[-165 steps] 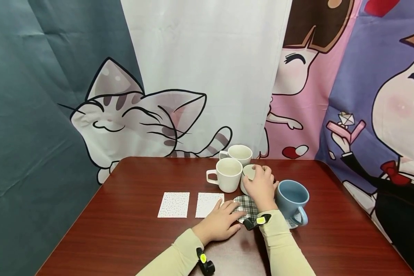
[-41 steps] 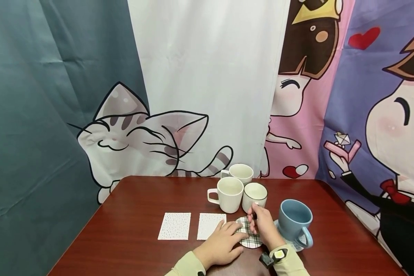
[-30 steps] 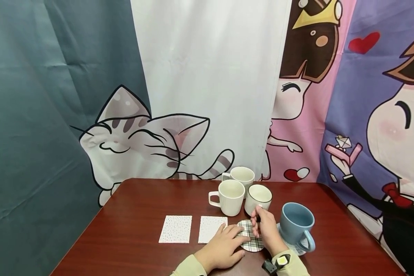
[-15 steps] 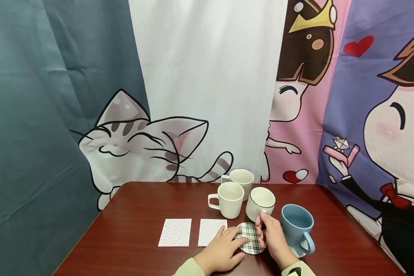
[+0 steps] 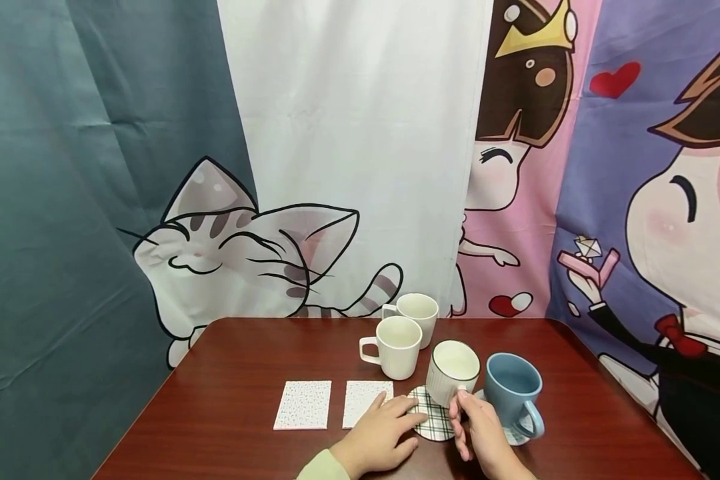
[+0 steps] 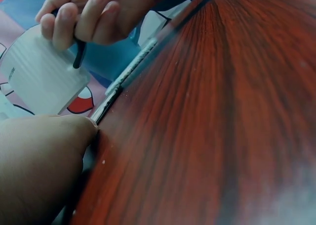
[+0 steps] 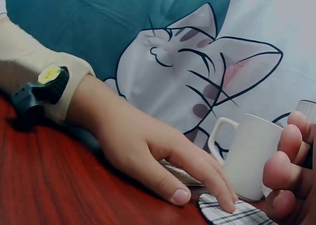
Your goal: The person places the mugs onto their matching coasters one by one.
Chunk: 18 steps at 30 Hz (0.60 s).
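Note:
My right hand (image 5: 483, 433) grips the handle of a white ribbed mug (image 5: 449, 373) with a dark rim. In the left wrist view the mug (image 6: 44, 74) is tilted and the curled fingers of the right hand (image 6: 98, 17) wrap its dark handle (image 6: 80, 54). The mug overlaps the far part of a round plaid coaster (image 5: 435, 427) in the head view. My left hand (image 5: 381, 433) lies with fingers spread, fingertips on the coaster's left edge. In the right wrist view that left hand (image 7: 153, 141) touches the plaid coaster (image 7: 229, 212).
Two white mugs, a nearer one (image 5: 399, 350) and one behind it (image 5: 420, 310), stand beyond the hands. A blue mug (image 5: 512, 390) stands on a coaster (image 5: 516, 438) at the right. Two speckled square coasters, one left (image 5: 303, 405) and one partly under the left hand (image 5: 360, 403), lie on the table.
The right hand has taken the dark-rimmed mug by its handle and brought it away from the white mugs, nearer and over the plaid coaster. The left hand has stayed at the coaster.

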Each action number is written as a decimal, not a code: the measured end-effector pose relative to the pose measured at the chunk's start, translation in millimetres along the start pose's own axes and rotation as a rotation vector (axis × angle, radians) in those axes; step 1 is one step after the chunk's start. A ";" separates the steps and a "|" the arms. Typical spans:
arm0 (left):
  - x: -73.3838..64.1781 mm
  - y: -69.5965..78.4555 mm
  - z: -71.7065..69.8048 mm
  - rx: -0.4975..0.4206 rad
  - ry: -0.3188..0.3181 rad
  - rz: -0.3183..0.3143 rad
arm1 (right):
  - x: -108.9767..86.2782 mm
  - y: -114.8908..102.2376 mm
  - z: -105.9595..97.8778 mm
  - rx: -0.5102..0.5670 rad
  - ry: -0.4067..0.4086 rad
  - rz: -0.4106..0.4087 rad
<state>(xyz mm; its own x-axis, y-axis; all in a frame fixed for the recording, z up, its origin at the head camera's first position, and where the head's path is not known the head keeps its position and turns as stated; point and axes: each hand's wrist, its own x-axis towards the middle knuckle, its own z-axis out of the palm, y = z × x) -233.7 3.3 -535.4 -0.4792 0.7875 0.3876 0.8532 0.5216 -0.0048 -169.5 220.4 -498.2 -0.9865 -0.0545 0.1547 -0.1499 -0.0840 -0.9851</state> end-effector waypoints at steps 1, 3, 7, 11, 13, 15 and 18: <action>-1.4 -0.7 -0.2 0.004 -0.004 0.001 | -1.4 0.1 -0.2 0.004 -0.009 0.009; -4.0 -2.1 0.0 0.019 -0.013 0.006 | -4.1 0.6 -1.0 0.009 -0.031 0.027; -8.2 -3.3 0.1 0.039 -0.032 0.012 | -10.2 2.4 -1.2 0.027 -0.080 0.055; -9.0 -4.1 0.1 0.047 -0.034 0.018 | -15.1 3.9 0.0 0.047 -0.133 0.066; -8.8 -4.5 -0.3 0.048 -0.034 0.021 | -16.7 4.5 1.0 0.050 -0.155 0.054; -8.7 -4.9 -0.7 0.051 -0.040 0.025 | -17.9 5.2 1.9 0.051 -0.169 0.040; -9.8 -5.0 -2.3 0.052 -0.058 0.029 | -20.0 6.9 3.1 0.037 -0.164 0.043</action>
<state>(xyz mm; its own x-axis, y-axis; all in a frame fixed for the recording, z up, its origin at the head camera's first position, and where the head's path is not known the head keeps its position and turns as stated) -232.8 -7.8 -537.0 -0.4666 0.8196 0.3324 0.8559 0.5132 -0.0640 -150.6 217.8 -507.8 -0.9674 -0.2200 0.1252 -0.1019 -0.1142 -0.9882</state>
